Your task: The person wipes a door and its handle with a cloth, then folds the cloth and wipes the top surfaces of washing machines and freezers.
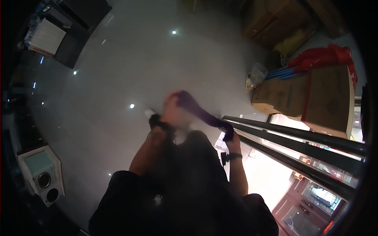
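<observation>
Purple cloth [201, 114] — long, narrow, smooth-looking — stretches between both hands, near the dark rails [295, 133]. Clear plastic container [258, 71] beside the cardboard box [283, 95] shows pale contents [249, 83], indistinct. Right hand [234, 142] is closed around one end; left hand [172, 111] meets the other — blurred, grip undeterminable.

A dark purple cloth [201, 114] runs between the left fingers [170, 99] and the right fingers [235, 141]. The wristbands [235, 156] just behind the fingers are black. Beneath them, the floor [114, 63] is grey, spotted with white glints. Beyond the right fingers are black rails [291, 133], a brown carton [283, 92] with a red strip [305, 98], and a red bundle [323, 57]. Far left, a white-and-pale-green box [39, 164] shows 2 black discs [52, 194].
</observation>
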Tool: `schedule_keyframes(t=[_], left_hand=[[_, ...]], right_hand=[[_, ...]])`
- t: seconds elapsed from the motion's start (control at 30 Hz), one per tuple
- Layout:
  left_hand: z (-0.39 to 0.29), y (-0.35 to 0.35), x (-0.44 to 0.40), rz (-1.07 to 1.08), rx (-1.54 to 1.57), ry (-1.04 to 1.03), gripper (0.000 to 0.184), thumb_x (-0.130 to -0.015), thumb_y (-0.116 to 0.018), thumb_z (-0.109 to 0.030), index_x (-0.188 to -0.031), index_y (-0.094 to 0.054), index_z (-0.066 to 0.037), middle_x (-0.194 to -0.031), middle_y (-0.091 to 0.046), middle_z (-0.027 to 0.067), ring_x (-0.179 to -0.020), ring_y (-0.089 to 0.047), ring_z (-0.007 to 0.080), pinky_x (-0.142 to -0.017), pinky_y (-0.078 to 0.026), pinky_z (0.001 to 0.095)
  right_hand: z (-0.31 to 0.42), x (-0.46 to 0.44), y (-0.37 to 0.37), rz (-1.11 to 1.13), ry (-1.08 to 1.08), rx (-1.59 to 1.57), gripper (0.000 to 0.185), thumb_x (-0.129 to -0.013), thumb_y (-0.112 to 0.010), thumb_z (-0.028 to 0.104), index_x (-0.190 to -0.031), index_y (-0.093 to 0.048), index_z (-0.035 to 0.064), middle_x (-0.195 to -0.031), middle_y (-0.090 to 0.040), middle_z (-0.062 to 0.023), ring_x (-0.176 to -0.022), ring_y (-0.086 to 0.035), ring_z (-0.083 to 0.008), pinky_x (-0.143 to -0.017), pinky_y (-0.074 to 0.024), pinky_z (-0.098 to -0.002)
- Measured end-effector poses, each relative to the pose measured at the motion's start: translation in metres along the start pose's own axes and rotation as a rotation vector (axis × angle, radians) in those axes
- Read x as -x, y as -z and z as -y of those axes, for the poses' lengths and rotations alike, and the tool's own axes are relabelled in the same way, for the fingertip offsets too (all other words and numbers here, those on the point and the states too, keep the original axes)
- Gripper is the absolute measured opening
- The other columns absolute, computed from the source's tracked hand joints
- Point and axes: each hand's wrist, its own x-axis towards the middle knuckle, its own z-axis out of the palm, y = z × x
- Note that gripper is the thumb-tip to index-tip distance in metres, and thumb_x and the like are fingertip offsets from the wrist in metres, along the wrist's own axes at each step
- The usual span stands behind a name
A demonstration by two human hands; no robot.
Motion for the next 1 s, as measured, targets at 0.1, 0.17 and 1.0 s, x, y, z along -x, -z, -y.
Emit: schedule_keyframes(t=[0.1,0.17,1.0], left_hand=[[0.019,0.116,-0.063,0.031,0.13,0.102,0.028,-0.079,-0.054,0.005,-0.105,-0.06,-0.002,-0.121,-0.057,0.012,-0.106,-0.059,0.0252,-0.088,-0.05,0.0333],[0.033,0.193,-0.098,-0.057,0.822,0.652,0.028,-0.088,-0.049,-0.005,-0.113,-0.06,-0.005,-0.124,-0.057,0.0121,-0.111,-0.058,0.0272,-0.088,-0.051,0.0354],[0.194,0.701,-0.402,-0.444,0.771,0.261,0.041,-0.097,-0.055,-0.033,-0.129,-0.051,-0.009,-0.123,-0.057,0.0085,-0.111,-0.056,0.0217,-0.086,-0.051,0.0369]], right_hand=[[0.012,-0.096,-0.068,0.032,0.083,-0.123,0.035,-0.093,-0.052,0.021,-0.122,-0.058,0.0025,-0.096,-0.067,-0.01,-0.086,-0.064,-0.019,-0.073,-0.0515,-0.0316],[0.124,-0.126,-0.079,0.012,0.218,-0.193,0.034,-0.091,-0.053,0.017,-0.122,-0.057,0.0041,-0.106,-0.066,-0.0098,-0.094,-0.064,-0.025,-0.076,-0.0516,-0.0357],[0.85,-0.326,-0.668,0.615,1.282,-0.012,0.043,-0.081,-0.068,0.018,-0.121,-0.058,0.0047,-0.12,-0.059,-0.0167,-0.117,-0.053,-0.0319,-0.094,-0.0464,-0.0415]])
